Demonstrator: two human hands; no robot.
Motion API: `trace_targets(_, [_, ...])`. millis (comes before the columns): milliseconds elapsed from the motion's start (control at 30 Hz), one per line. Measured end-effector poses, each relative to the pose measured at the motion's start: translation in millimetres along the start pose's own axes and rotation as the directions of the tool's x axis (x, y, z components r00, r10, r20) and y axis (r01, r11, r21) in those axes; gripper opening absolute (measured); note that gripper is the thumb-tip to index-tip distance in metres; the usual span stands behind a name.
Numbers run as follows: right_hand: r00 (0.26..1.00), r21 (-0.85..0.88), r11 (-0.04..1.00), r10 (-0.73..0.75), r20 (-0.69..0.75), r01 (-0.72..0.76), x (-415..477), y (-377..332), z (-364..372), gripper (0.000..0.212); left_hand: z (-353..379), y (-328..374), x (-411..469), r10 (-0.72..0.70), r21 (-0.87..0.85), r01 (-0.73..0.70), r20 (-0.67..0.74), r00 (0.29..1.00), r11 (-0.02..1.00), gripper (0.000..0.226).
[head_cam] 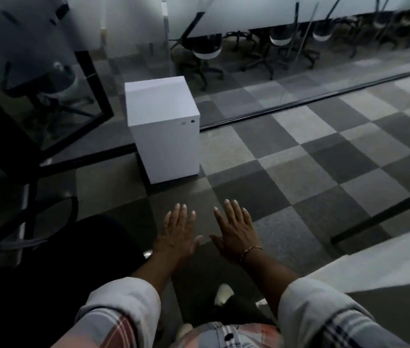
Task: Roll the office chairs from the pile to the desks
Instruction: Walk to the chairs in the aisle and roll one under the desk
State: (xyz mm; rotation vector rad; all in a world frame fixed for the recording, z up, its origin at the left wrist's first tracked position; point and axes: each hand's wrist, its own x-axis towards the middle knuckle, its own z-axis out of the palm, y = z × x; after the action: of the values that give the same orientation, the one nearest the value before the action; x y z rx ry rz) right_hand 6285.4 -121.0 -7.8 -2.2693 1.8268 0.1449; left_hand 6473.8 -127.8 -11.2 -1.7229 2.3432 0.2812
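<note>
Head view, looking down: both hands were out front, palms down, fingers straight & spread wide; left hand [177, 232] & right hand [236, 231] were side by side, thumbs nearly meeting, holding nothing; a thin bracelet [250, 251] sat on the right wrist; pale sleeves were rolled at the forearms. A white cabinet [163, 126] stood upright on the checkered carpet [299, 151], beyond the hands & well apart from them; it sat just beside the black floor track [299, 101] of a glass partition. The nearest office chair [98, 237], black, was left of the cabinet & nearer the person, by the left forearm; its curved armrest [35, 222] showed, the seat mostly in shadow; couldn't tell if the left hand touched it. A second chair [48, 81] stood left of the cabinet, behind a glass door. A row of chairs [205, 50] w/ black star bases stood beyond the cabinet, on the other side of the glass; their tops were blurred. Right of the cabinet & nearer was a white desk [387, 262] w/ a dark slanted leg [387, 214]. One pale shoe [224, 292] showed below the hands.
</note>
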Motion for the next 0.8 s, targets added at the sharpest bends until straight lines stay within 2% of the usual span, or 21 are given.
trace_targets(100, [0.998, 0.010, 0.998, 0.055, 0.000, -0.055, 30.3, 25.8, -0.9, 0.075, -5.5, -2.3, 50.5, 0.073, 0.030, -0.073, 0.004, 0.997, 0.997, 0.074])
trace_targets(200, [0.993, 0.043, 0.992, 0.117, -0.008, -0.116, 70.4, 56.5, -2.9, 0.074, -13.1, 0.2, 107.5, 0.141, 0.049, -0.141, 0.003, 0.990, 0.989, 0.092])
trace_targets(333, [0.981, 0.068, 0.979, 0.196, -0.014, -0.194, 124.6, 106.2, -13.2, 0.074, -27.5, 15.4, 190.7, 0.238, 0.070, -0.238, 0.005, 0.971, 0.969, 0.077])
trace_targets(400, [0.972, 0.103, 0.967, 0.234, -0.015, -0.231, 152.5, 134.5, -26.1, 0.074, -42.2, 27.9, 236.4, 0.306, 0.074, -0.307, 0.033, 0.952, 0.949, 0.076])
trace_targets(467, [0.976, 0.087, 0.973, 0.217, -0.010, -0.215, 171.4, 157.1, -40.0, 0.075, -54.9, 40.2, 271.8, 0.350, 0.063, -0.351, 0.031, 0.936, 0.934, 0.074])
trace_targets(533, [0.975, 0.068, 0.973, 0.221, -0.004, -0.220, 191.7, 187.4, -53.5, 0.080, -67.0, 59.3, 310.7, 0.371, 0.019, -0.371, 0.021, 0.928, 0.928, 0.073])
trace_targets(667, [0.945, 0.132, 0.937, 0.327, -0.003, -0.323, 220.9, 237.4, -68.5, 0.074, -89.1, 91.2, 369.6, 0.439, 0.033, -0.439, 0.002, 0.898, 0.898, 0.074])
trace_targets(800, [0.914, 0.123, 0.907, 0.405, 0.004, -0.402, 258.1, 297.5, -81.4, 0.075, -107.2, 117.9, 452.3, 0.495, 0.065, -0.495, 0.009, 0.869, 0.867, 0.086])
